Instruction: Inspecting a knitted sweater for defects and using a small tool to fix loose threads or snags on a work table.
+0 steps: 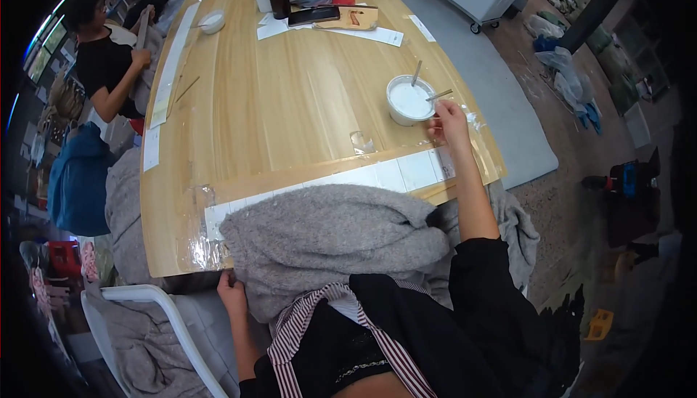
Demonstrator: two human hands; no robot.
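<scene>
Pinching what looks like clear film, right hand (449, 118) nears round white bowl (409, 99).

The room was evenly lit from overhead, bright across the wooden worktop (290, 93), where a pale sheen ran down the grain. Clear plastic film (203, 245) at the near corner caught small glints. The white bowl (410, 100) was almost blown out, its contents showing no detail. Shadows were soft and short. The fisheye lens bowed the worktop's straight edges, and the frame fell into black at its corners. A streak of window light (54, 17) curved along the left rim. The far edges were smeared and dim.
</scene>
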